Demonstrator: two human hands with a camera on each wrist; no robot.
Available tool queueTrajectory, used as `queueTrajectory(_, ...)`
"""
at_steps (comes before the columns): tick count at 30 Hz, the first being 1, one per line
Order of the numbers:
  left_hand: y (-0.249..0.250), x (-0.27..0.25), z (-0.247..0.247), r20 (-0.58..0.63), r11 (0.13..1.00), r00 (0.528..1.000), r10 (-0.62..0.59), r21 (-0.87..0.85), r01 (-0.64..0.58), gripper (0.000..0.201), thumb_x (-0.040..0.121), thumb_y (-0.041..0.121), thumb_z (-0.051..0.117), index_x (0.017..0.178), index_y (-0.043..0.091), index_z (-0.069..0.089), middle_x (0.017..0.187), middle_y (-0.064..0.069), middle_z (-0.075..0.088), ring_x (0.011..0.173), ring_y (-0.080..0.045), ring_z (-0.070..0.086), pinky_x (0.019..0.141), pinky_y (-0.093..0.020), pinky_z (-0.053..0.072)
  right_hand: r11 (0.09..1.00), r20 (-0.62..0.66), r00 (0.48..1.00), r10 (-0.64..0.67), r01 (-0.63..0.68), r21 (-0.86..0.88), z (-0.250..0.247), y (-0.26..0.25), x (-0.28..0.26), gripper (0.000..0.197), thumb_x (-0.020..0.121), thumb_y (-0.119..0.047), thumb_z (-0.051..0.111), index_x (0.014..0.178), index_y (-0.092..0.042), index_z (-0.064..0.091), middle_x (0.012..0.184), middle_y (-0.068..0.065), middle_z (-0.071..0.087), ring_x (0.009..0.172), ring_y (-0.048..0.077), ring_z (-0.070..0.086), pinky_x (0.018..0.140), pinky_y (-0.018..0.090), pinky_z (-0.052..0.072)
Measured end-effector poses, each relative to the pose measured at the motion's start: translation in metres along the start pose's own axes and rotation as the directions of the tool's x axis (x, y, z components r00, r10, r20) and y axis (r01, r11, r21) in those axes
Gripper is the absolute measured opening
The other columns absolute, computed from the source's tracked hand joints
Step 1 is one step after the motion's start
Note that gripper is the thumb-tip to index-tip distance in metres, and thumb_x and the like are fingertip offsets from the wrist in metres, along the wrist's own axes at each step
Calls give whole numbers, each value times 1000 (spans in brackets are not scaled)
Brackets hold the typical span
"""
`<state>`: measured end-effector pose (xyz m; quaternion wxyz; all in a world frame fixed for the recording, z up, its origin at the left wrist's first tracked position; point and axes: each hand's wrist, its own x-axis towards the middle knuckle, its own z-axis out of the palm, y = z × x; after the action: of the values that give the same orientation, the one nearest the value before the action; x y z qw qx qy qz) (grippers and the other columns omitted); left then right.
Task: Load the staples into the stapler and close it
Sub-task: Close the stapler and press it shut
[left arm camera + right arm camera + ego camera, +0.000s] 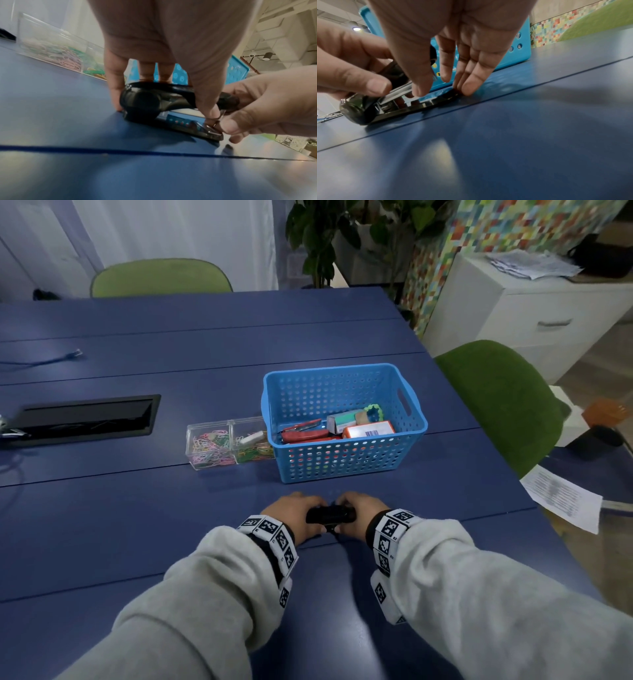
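Observation:
A black stapler [330,515] sits base-down on the blue table [171,525], close to the near edge, with a hand at each end. My left hand [296,511] grips its rounded rear, fingers behind and thumb [205,105] in front. My right hand [359,510] pinches the front end. There its thumb [419,83] presses on the shiny metal magazine [399,93], and its fingers [471,81] reach down behind the nose to the table. No loose staples show. Small cardboard boxes [368,430] lie in the blue basket [342,467].
The blue perforated basket stands just beyond my hands and also holds a red stapler [303,434]. A clear two-part box of coloured paper clips [227,445] is to its left. A black cable hatch [89,419] lies far left, green chairs [503,402] at the table's sides.

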<state>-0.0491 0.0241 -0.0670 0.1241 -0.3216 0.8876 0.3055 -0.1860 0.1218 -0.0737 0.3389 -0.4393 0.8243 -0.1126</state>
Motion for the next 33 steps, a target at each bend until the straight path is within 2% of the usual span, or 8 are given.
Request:
queueTrajectory(7, -8, 2, 2, 11, 990, 1000, -17, 140, 16, 44, 80, 27, 69, 121, 22, 55, 121, -10, 57, 116, -30, 52, 98, -39, 45, 995, 1, 999, -44, 44, 91, -1, 4, -6, 42, 79, -41, 68, 118, -26, 60, 119, 2, 63, 109, 20, 59, 94, 26, 44)
queueTrajectory(14, -7, 0, 5, -27, 977, 999, -26, 212, 31, 33, 83, 26, 62, 115, 19, 54, 119, -8, 59, 113, -30, 53, 95, -42, 48, 988, 13, 998, -63, 61, 144, 3, 5, -8, 36, 87, -42, 58, 123, -35, 57, 123, 5, 58, 115, 21, 55, 105, 30, 41)
queueTrajectory(17, -7, -2, 3, -55, 982, 998, -30, 183, 39, 27, 82, 25, 62, 108, 19, 55, 111, -8, 66, 105, -30, 60, 86, -39, 51, 983, 12, 999, -35, 32, 181, 4, 4, -7, 43, 84, -44, 60, 124, -30, 56, 126, 5, 61, 114, 20, 58, 105, 31, 43)
queueTrajectory(22, 0, -9, -6, -46, 989, 999, -20, 147, 26, 25, 81, 25, 65, 103, 17, 54, 107, -8, 67, 101, -30, 61, 81, -37, 49, 980, 33, 999, 27, -33, 197, -6, 2, -7, 35, 81, -44, 65, 107, -20, 65, 107, 4, 70, 104, 21, 63, 96, 32, 48)
queueTrajectory(27, 8, -17, -21, -72, 997, 997, -9, 80, 15, 40, 80, 23, 66, 113, 18, 43, 110, -10, 65, 102, -32, 61, 84, -38, 50, 965, -20, 999, -26, 31, 259, -24, -5, -10, 27, 82, -35, 68, 102, -18, 65, 99, 4, 67, 97, 21, 63, 94, 32, 48)
queueTrajectory(30, 15, -24, -36, -103, 998, 995, 15, 68, -8, 49, 80, 24, 68, 118, 21, 37, 109, -10, 65, 99, -31, 62, 84, -39, 50, 946, -54, 993, -105, 117, 302, -37, -11, -17, 9, 80, -33, 69, 81, -33, 60, 95, 4, 70, 99, 25, 66, 97, 43, 51)
queueTrajectory(31, 17, -26, -43, -113, 997, 993, 30, 77, -21, 47, 80, 25, 68, 116, 22, 40, 110, -9, 65, 100, -30, 61, 84, -39, 51, 944, -72, 988, -134, 149, 295, -42, -13, -21, 11, 80, -32, 69, 81, -36, 59, 95, 3, 70, 99, 25, 66, 98, 43, 51)
queueTrajectory(33, 22, -30, -56, -144, 995, 988, 55, 90, -43, 40, 79, 26, 68, 112, 23, 45, 110, -6, 65, 101, -28, 60, 83, -38, 49, 953, -106, 974, -200, 219, 209, -57, -22, -30, 19, 82, -32, 68, 100, -33, 62, 104, 3, 70, 103, 22, 64, 99, 37, 49)
